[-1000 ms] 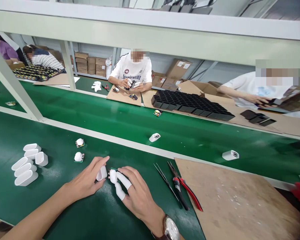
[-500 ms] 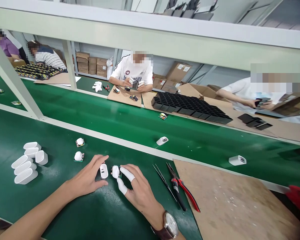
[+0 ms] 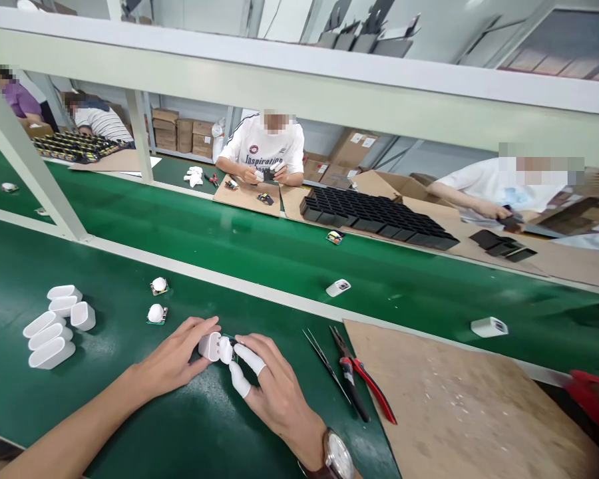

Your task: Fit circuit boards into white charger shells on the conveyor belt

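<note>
My left hand [image 3: 184,356] grips a white plastic charger housing [image 3: 209,346] between thumb and fingers. In my right hand [image 3: 269,379], with white finger cots on thumb and forefinger, is a small circuit board with a white dome [image 3: 225,350]. The board's end meets the housing's right end; how far it reaches in is hidden. Two similar domed circuit boards [image 3: 156,314] lie on the green table beyond my left hand. At the left stand several white housings [image 3: 52,352], their openings facing up. Tweezers [image 3: 327,366] and red-and-black pliers [image 3: 354,376] lie right of my right hand.
A brown board [image 3: 469,399] covers the table's right side. Past a pale rail [image 3: 204,276] runs a green conveyor belt [image 3: 259,246] carrying white housings [image 3: 489,326] and a circuit board [image 3: 335,237]. Across it, people sit beside a block of black cases [image 3: 374,216]. A frame post [image 3: 54,166] rises at left.
My hands have brought the housing and the domed circuit board together, and the housing has turned so its side shows. Items on the belt have moved right.
</note>
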`<state>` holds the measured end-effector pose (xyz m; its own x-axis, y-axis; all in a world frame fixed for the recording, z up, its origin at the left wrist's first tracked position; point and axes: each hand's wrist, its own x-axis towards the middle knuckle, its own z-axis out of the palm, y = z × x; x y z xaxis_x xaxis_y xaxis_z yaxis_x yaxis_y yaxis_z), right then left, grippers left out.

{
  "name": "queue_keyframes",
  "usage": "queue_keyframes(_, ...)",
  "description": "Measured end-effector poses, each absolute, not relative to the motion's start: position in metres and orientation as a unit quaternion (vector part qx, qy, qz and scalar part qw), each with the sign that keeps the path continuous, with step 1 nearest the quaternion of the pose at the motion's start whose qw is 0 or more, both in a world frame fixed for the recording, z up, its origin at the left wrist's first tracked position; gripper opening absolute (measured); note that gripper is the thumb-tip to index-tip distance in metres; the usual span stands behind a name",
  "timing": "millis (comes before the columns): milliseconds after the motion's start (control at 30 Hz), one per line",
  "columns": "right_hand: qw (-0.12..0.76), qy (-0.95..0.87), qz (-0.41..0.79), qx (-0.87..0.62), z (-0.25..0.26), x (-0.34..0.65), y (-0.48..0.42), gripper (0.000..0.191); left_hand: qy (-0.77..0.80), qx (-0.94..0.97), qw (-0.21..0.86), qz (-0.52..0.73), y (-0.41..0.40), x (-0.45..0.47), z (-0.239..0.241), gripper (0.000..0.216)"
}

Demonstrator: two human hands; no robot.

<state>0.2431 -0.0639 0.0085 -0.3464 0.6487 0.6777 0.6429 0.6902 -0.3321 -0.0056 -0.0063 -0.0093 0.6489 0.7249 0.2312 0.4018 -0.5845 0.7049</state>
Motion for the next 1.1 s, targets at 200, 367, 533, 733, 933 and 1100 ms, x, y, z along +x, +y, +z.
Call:
queue_keyframes(200, 0.434, -0.816, 0.018, -0.381, 0.007, 0.239, -0.065, 0.055, 0.320, 0.856, 0.310, 0.261, -0.007, -0.005, -0.012, 0.084)
queue_keyframes(367, 0.398, -0.830, 0.035, -0.388, -0.002, 0.240, -0.066, 0.057, 0.321, 0.853, 0.315, 0.264, -0.008, -0.005, -0.011, 0.081)
queue_keyframes(533, 0.369, -0.847, 0.034, -0.380, -0.005, 0.244, -0.066, 0.061, 0.325, 0.848, 0.331, 0.256, -0.009, -0.004, -0.011, 0.079)
queue_keyframes(733, 0.371, -0.847, 0.022, -0.379, 0.001, 0.243, -0.066, 0.056, 0.316, 0.854, 0.329, 0.251, -0.008, -0.004, -0.010, 0.080)
queue_keyframes(933, 0.349, -0.861, 0.011, -0.369, -0.004, 0.245, -0.067, 0.049, 0.320, 0.854, 0.322, 0.254, -0.009, -0.003, -0.012, 0.077)
queue_keyframes(1100, 0.345, -0.866, 0.006, -0.362, -0.007, 0.246, -0.067, 0.043, 0.321, 0.862, 0.298, 0.256, -0.009, -0.003, -0.010, 0.073)
